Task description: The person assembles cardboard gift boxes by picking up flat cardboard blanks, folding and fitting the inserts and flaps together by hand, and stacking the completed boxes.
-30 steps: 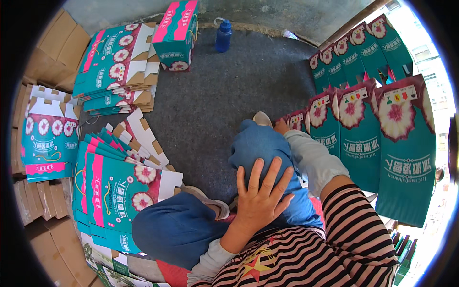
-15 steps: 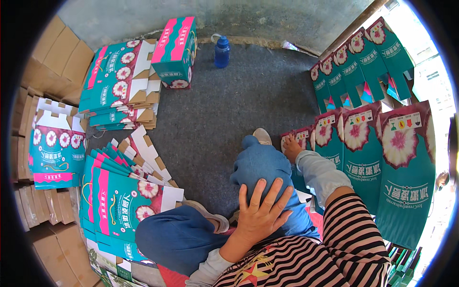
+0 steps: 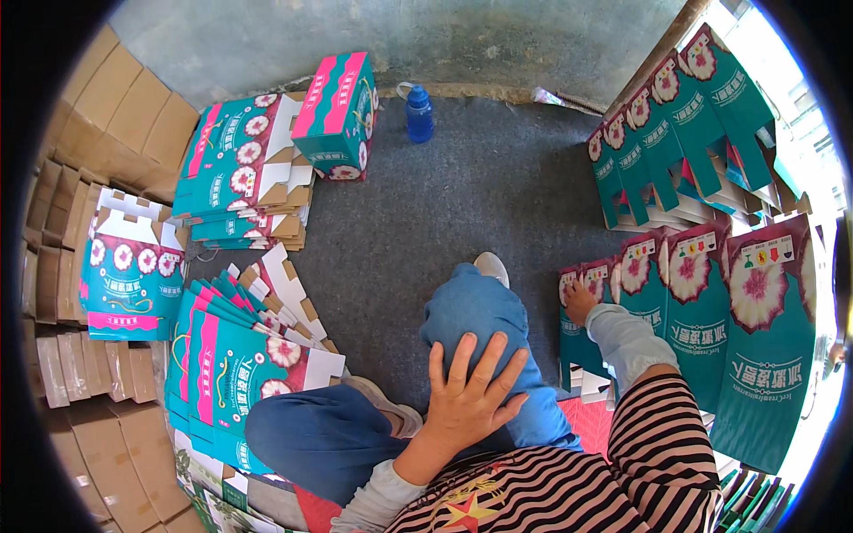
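Note:
My left hand (image 3: 471,391) lies flat on my bent knee, its fingers spread and nothing in them. At the right, my right hand (image 3: 582,304) is closed over the upper part of a green carton (image 3: 571,346) printed with purple-and-white fruit slices. That carton stands at the left end of a row of matching cartons (image 3: 684,306), close against its neighbour. White flaps show at its lower end. My forearm hides part of the row, and the thumb's place behind the carton is hard to see.
Another carton row (image 3: 675,133) stands behind at the far right. On the left lie flat carton stacks (image 3: 227,160) and a fanned pile (image 3: 258,355). A closed carton (image 3: 338,115) and a blue bottle (image 3: 419,114) stand near the wall. Brown boxes (image 3: 115,89) line the left edge.
My right hand has shifted right with the end carton, which now sits closer to the row. My knee has swung slightly left, with my left hand still on it. The whole view has tilted a little.

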Available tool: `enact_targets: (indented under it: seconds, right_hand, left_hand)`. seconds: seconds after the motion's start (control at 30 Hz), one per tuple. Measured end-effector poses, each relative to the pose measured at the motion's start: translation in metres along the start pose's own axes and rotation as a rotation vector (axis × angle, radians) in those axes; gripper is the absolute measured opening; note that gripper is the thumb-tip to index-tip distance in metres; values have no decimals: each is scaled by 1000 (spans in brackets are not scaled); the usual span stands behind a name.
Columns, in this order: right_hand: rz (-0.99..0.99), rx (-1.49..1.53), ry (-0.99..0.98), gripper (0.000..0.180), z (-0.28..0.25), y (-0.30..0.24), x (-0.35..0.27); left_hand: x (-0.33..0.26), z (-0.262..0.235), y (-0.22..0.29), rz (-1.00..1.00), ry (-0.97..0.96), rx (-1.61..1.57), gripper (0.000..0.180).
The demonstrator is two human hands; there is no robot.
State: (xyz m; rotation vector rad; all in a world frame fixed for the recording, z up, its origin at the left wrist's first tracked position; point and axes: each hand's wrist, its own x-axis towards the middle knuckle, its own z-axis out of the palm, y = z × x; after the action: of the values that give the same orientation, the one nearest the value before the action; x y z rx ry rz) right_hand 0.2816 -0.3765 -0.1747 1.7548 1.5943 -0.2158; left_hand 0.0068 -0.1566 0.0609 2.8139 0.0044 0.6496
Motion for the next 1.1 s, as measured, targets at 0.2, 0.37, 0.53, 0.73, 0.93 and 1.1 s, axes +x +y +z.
enact_targets:
  seconds: [0.2, 0.37, 0.53, 0.73, 0.93, 1.1]
  right_hand:
    - [22, 171, -196, 29, 41, 14, -27]
    - [65, 179, -147, 23, 85, 35, -62]
    - [210, 67, -98, 25, 85, 19, -60]
    - [362, 815, -57, 33, 58, -16, -60]
    - [941, 1312, -35, 52, 53, -39, -70]
    - [928, 1294, -27, 55, 63, -35, -75]
  left_hand:
    - [15, 4, 8, -16, -28, 40, 55]
    - [21, 9, 14, -2, -42, 59, 55]
    - [25, 8, 15, -3, -55, 100, 57]
    - [28, 7, 18, 12, -54, 90, 56]
    - [36, 3, 19, 31, -57, 82, 55]
    - [42, 3, 20, 23, -63, 94, 55]
